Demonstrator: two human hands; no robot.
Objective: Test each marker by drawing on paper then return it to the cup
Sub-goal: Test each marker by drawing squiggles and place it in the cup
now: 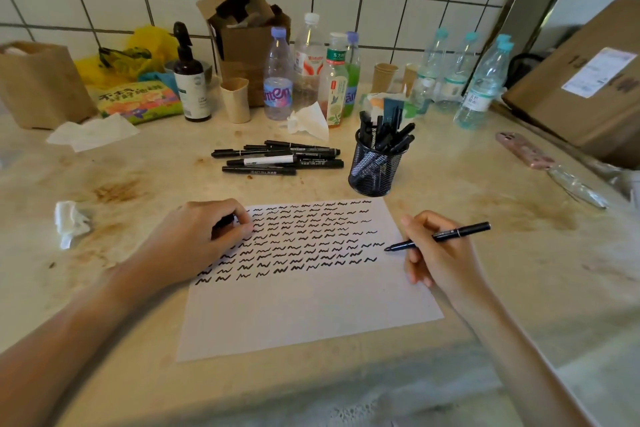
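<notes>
Black slim plastic marker [446,236] sits in the right hand [440,260], grip pinching the barrel near the front, tip at the right edge of the white paper sheet [311,315] among rows of black squiggles. Should handle light and rigid, with a smooth barrel that may roll if dropped; best held mid-barrel, clear of the wet tip. Left hand [204,239] rests on the sheet's left side, fingers curled around something small and dark, likely the cap, mostly hidden. Black wire-mesh cup [375,166] stands just beyond the sheet, holding many markers; exact count unreadable. A loose pile of black markers [277,158] lies left of it on the stained beige desk [519,218]; whether these are tested is unclear.
</notes>
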